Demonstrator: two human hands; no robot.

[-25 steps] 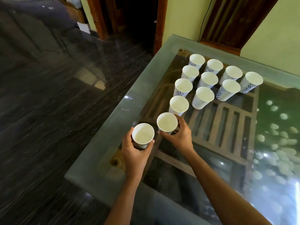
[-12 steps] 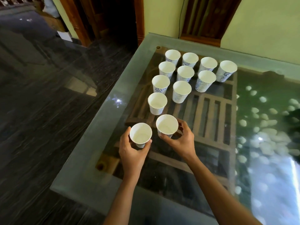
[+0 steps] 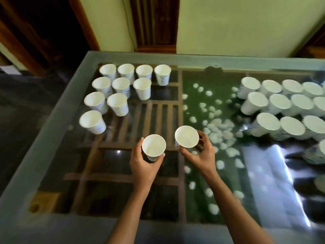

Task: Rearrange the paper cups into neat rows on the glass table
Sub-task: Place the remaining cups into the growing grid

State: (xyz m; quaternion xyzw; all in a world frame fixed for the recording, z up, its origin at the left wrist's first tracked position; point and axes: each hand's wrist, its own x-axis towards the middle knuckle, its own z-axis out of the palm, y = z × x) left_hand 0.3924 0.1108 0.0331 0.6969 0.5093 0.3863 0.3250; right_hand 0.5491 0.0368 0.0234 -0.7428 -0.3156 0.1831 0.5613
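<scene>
Now the sorted cups (image 3: 121,88) are standing in stepped rows at the far-left corner of the glass table (image 3: 52,134). My left hand (image 3: 142,165) is curling round one cup (image 3: 153,147); my right hand (image 3: 202,155) is clasping a second cup (image 3: 187,136) just beside it. I am judging light grips and upright placement best, extending the short rows. The crowded cluster (image 3: 281,110) is waiting at right.

dim | glare streak on glass table (image 3: 281,166) | far-right cups (image 3: 279,101) smeared, seemingly motion blur | edges bowed

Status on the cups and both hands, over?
Left hand grips left cup; right hand grips right cup. Stepped rows, ten cups, far left. Nothing in the way.
</scene>
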